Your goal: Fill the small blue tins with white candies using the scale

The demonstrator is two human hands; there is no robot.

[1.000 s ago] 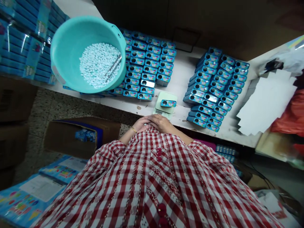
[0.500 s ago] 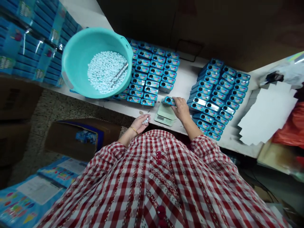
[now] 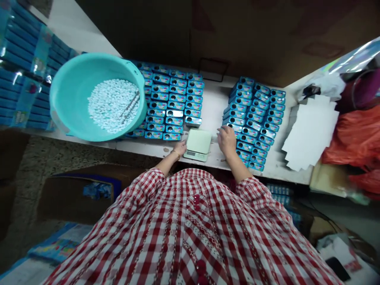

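Note:
A pale green digital scale (image 3: 199,141) lies between my hands with a bare plate. My left hand (image 3: 179,149) rests at its left edge, fingers curled; what they hold, if anything, is hidden. To the right of the scale is my right hand (image 3: 227,141), its fingers apart and bent, beside the right block of small blue boxes (image 3: 248,138). I see nothing between those fingers. Each box has a dark round hole in its printed end. Another block of blue boxes (image 3: 173,122) stands to the left, its nearest box (image 3: 192,122) just behind the scale.
A turquoise tub (image 3: 59,114) with white candy-like pieces (image 3: 111,105) and a metal scoop (image 3: 130,103) stands left. Wrapped blue packs (image 3: 23,99) lie beyond it. White card sheets (image 3: 311,134) and a red plastic bag (image 3: 344,138) are at right. An opened carton (image 3: 68,198) sits below the table.
The blue box from my right hand is off the scale, and the left block's near end has one more. My right hand moved right; my left hand, which showed white pieces, came to the scale.

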